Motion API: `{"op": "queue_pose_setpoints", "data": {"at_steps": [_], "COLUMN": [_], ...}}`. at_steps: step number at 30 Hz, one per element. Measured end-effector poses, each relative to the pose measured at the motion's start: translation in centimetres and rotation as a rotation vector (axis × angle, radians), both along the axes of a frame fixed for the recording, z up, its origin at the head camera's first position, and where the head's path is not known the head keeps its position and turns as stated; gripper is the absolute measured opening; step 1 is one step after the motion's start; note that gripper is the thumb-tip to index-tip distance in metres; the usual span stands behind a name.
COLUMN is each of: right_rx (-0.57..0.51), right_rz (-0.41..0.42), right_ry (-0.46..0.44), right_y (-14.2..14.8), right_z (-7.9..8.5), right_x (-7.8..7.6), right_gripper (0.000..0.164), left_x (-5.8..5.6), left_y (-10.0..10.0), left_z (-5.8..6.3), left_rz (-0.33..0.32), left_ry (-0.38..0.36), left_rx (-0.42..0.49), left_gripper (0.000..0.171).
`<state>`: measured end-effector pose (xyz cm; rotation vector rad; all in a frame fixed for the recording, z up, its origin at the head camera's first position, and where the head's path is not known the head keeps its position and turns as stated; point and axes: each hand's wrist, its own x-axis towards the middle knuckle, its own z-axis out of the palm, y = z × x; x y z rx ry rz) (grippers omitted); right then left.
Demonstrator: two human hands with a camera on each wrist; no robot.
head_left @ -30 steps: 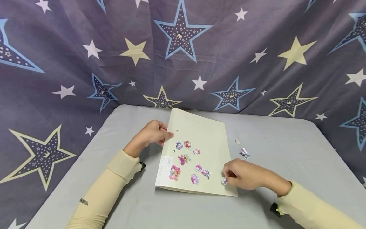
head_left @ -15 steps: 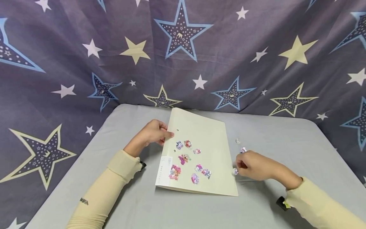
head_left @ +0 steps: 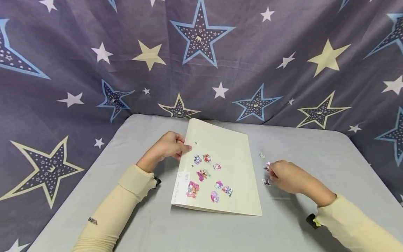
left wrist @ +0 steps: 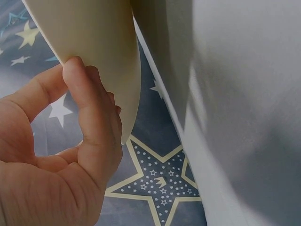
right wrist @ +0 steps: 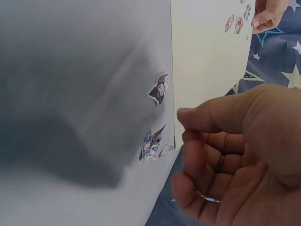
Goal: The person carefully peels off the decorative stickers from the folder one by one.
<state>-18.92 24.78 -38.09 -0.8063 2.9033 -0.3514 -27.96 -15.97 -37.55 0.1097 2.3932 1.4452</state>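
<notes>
A cream clip file (head_left: 223, 140) lies on the table, its left side lifted; several shiny cartoon stickers (head_left: 214, 196) are scattered on its cover. My left hand (head_left: 171, 145) pinches the file's left edge between thumb and fingers, and in the left wrist view the cover (left wrist: 94, 33) curves away from those fingers. Just right of the file, my right hand (head_left: 288, 176) hovers with loosely bent fingers, no sticker showing between thumb and forefinger. Below its fingertips, one cartoon sticker (right wrist: 159, 88) lies on the grey cloth beside the file; another sticker (right wrist: 150, 146) lies farther back.
A small clear sticker (head_left: 262, 155) lies beyond the right hand. A white label (head_left: 180, 188) with a barcode is at the file's lower left corner. Grey cloth covers the table (head_left: 330, 157), and a star-printed curtain (head_left: 226, 77) hangs behind it.
My right hand has carried a sticker off the file's lower right onto the table and let it go, then drawn slightly right and back. The left hand keeps its hold.
</notes>
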Motion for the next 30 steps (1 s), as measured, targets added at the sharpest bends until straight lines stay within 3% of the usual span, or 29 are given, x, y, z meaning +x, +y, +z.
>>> {"op": "queue_pose_setpoints", "data": {"at_steps": [20, 30], "right_rx": [-0.087, -0.134], "right_rz": [0.081, 0.204], "right_ry": [0.14, 0.164], "right_y": [-4.2, -6.8], "right_z": [-1.0, -1.5], "right_x": [0.2, 0.9], "right_gripper": [0.024, 0.014], "left_x": [-0.1, 0.0], "left_y": [0.0, 0.0], "left_z": [-0.2, -0.1], "left_rz": [0.001, 0.005], "left_ry": [0.0, 0.002], "left_rx": [0.011, 0.008], "left_gripper": [0.033, 0.034]}}
